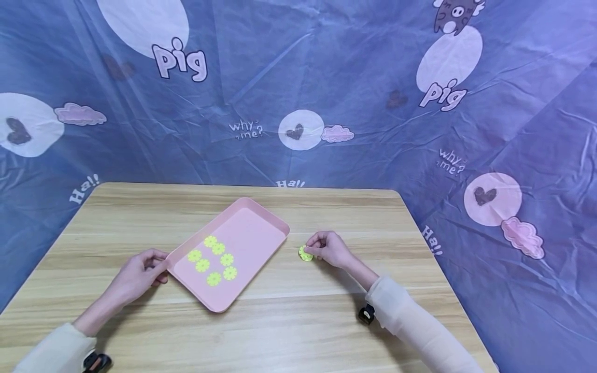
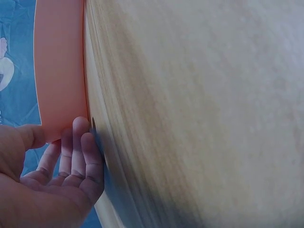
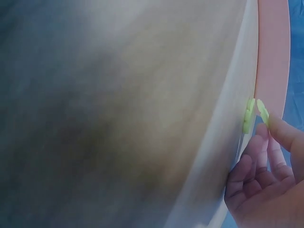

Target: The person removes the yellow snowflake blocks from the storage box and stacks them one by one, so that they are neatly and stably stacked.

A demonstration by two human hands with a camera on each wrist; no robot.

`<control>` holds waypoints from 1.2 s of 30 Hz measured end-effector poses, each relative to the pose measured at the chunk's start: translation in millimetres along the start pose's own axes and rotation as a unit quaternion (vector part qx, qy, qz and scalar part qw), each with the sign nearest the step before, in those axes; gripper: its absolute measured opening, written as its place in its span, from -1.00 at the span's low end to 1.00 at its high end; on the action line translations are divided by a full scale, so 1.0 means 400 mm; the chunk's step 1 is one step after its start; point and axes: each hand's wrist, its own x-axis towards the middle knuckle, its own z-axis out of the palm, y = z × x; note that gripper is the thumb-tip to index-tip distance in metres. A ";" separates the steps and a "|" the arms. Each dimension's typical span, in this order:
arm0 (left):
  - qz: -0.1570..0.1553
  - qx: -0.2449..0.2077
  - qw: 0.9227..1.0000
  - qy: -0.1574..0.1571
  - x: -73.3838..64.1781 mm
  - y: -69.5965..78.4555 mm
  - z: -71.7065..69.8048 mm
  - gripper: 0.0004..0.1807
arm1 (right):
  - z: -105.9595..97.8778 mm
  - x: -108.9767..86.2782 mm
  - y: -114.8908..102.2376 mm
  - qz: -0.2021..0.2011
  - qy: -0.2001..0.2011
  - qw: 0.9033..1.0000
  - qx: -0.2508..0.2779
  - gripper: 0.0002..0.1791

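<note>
A pink rectangular tray point(image 1: 256, 235) lies slantwise on the table. Its near left corner is pinched by my left hand point(image 1: 142, 274), thumb on the rim and fingers underneath the edge, as the left wrist view also shows. Several yellow-green flower-shaped discs point(image 1: 213, 278) lie flat in the tray's left half. Right of the tray, my right hand point(image 1: 332, 249) pinches one flower-shaped disc point(image 3: 262, 112) between thumb and fingertips. Close beside it, a small stack of the same discs point(image 3: 248, 116) rests on the table, partly hidden by the hand in the head view.
The wooden table point(image 1: 289, 331) stands against a blue printed cloth point(image 1: 261, 77) that hangs behind it and along its right side. Dark wrist devices point(image 1: 367, 314) sit at both light sleeves point(image 1: 410, 326).
</note>
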 end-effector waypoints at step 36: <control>-0.007 0.007 1.000 -0.005 0.003 -0.002 -0.002 -0.61 | 0.000 -0.009 0.006 0.025 0.010 0.996 -0.080 -0.88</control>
